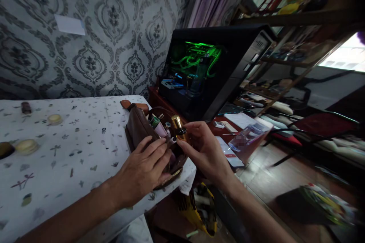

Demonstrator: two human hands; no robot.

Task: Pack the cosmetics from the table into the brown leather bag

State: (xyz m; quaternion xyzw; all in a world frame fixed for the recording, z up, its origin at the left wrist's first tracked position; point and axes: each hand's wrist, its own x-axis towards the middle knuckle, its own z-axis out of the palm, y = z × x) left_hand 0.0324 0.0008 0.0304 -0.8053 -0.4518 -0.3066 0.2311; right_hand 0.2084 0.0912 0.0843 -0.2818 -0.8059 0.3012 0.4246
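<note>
A brown leather pouch (139, 127) lies open at the right edge of the table, with several small cosmetic tubes and bottles standing in it. My left hand (142, 169) rests on the pouch's near side, fingers pressed against the tubes and holding the opening. My right hand (203, 150) is closed in a pinch on a gold tube with a black end (179, 126), held just above the pouch's opening.
The table wears a white printed cloth (71, 148); round tins (27, 146) and a small brown item (25, 107) lie at its left. A computer case lit green (199, 68) stands on a low red desk to the right. A yellow bag (199, 209) sits on the floor below.
</note>
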